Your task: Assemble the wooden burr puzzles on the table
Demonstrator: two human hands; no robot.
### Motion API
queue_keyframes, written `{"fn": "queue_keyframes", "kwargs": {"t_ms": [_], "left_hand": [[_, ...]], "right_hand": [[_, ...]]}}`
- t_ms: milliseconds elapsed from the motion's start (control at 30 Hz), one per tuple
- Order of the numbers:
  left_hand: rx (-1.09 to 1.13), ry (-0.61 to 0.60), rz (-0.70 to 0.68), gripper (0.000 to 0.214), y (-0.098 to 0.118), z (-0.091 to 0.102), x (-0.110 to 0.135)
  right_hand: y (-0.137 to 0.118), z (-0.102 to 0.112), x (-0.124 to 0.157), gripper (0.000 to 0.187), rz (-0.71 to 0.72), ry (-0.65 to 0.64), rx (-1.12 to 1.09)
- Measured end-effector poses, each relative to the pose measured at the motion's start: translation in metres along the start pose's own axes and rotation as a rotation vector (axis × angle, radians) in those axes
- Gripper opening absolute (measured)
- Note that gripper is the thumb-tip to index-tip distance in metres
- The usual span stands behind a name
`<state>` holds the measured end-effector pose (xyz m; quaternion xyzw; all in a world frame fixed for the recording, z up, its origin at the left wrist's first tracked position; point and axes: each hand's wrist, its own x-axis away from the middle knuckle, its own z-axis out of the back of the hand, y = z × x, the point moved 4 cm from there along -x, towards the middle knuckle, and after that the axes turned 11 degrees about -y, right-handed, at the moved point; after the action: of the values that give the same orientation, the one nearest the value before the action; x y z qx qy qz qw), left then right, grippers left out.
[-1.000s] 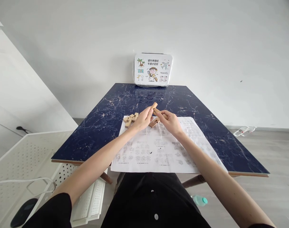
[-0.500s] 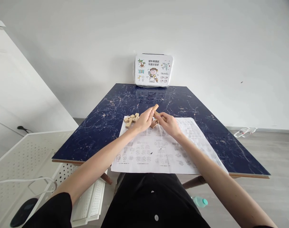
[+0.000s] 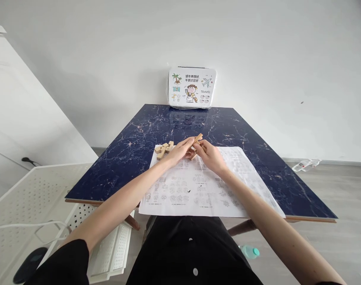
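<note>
Both hands meet over the back part of a printed paper sheet (image 3: pixel 180 186). My left hand (image 3: pixel 182 150) is closed on a light wooden block (image 3: pixel 199 136), whose end sticks up past the fingers. My right hand (image 3: pixel 209 154) grips the wooden pieces from the other side, its fingers bent against them. Another bit of wood (image 3: pixel 194 156) shows below, between the hands. How the pieces fit together is hidden by the fingers. Left of my left hand lies a small pile of notched wooden blocks (image 3: pixel 164 149) at the sheet's back left corner.
The sheet lies on a dark blue marbled table (image 3: pixel 133 134). A white printed case (image 3: pixel 192 88) stands at its far edge against the wall. A white perforated cart (image 3: pixel 50 178) with a cable is at left. A bottle (image 3: pixel 249 251) lies on the floor.
The wooden block in my hands has tilted to the right and sunk slightly. My left hand has turned flatter over it; my right hand has barely moved.
</note>
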<state>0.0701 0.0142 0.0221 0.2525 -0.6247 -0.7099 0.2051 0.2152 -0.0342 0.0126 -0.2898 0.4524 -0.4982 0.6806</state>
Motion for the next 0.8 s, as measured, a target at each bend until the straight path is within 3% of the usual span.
{"fn": "queue_keyframes", "kwargs": {"t_ms": [433, 567, 800], "left_hand": [[0.116, -0.086, 0.033, 0.045, -0.002, -0.003, -0.004], [0.127, -0.190, 0.049, 0.047, 0.003, -0.006, -0.001], [0.180, -0.367, 0.074, 0.062, 0.002, -0.014, -0.001]], "right_hand": [[-0.005, 0.001, 0.006, 0.047, 0.053, -0.023, -0.045], [-0.001, 0.000, 0.006, 0.052, 0.049, -0.014, -0.078], [-0.002, 0.005, 0.005, 0.052, 0.037, 0.133, -0.031]]}}
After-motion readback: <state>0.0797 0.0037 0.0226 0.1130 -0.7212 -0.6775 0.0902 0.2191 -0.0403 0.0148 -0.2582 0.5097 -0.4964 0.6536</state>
